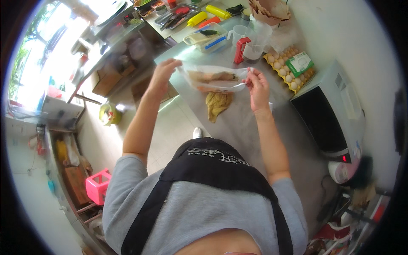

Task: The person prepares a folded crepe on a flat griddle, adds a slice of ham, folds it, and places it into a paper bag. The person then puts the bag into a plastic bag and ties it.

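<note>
A translucent plastic bag (216, 86) is stretched between my two hands above the metal counter (248, 127). My left hand (166, 71) pinches the bag's left end, and my right hand (256, 81) grips its right end near the top edge. Brown, elongated items (220, 76) show through the plastic; their exact kind cannot be told. A crumpled yellow-brown cloth (218, 103) lies on the counter just below the bag.
Beyond the bag stand a lidded-type plastic container (212, 46), a clear jug with a red handle (241, 51) and squeeze bottles (218, 11). At right are an egg tray (283, 71) and a microwave oven (322, 118). A pink stool (98, 186) stands lower left.
</note>
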### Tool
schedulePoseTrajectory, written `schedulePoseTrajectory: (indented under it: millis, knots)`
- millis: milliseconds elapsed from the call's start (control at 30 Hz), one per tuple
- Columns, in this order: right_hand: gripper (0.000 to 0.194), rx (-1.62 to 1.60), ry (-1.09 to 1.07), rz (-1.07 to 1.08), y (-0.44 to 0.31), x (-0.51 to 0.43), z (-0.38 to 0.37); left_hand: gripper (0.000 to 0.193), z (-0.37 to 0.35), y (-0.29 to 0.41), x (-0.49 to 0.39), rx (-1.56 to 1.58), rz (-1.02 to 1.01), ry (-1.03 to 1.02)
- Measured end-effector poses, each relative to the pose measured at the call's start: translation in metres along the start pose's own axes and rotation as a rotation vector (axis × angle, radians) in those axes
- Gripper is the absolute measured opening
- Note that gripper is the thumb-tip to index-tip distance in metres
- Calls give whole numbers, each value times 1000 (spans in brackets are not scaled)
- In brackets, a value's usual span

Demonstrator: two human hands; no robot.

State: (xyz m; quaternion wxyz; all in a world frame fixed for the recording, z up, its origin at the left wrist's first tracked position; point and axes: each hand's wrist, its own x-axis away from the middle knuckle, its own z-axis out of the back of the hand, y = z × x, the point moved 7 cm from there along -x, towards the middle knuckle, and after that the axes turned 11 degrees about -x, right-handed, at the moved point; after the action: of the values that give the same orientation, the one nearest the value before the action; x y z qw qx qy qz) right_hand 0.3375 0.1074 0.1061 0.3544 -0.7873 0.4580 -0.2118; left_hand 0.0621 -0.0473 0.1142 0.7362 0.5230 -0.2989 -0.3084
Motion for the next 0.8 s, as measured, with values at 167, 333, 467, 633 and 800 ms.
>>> schedulePoseTrajectory:
  millis: [167,333,467,633,800]
  knots:
    - [29,21,-107,368,-102,35,-36,20,-21,114,60,57,-399,-33]
    - [24,374,-74,201,-123,84,-36,17,-44,121,87,80,-339,-385]
    - [17,491,23,241,-144,133,2,24,-64,102,95,256,-423,-418]
    - [11,788,185,293,-140,182,25,64,-125,57,133,264,-507,-810]
    - [20,1053,279,217,-124,186,60,70,-190,12,128,104,-372,-1024]
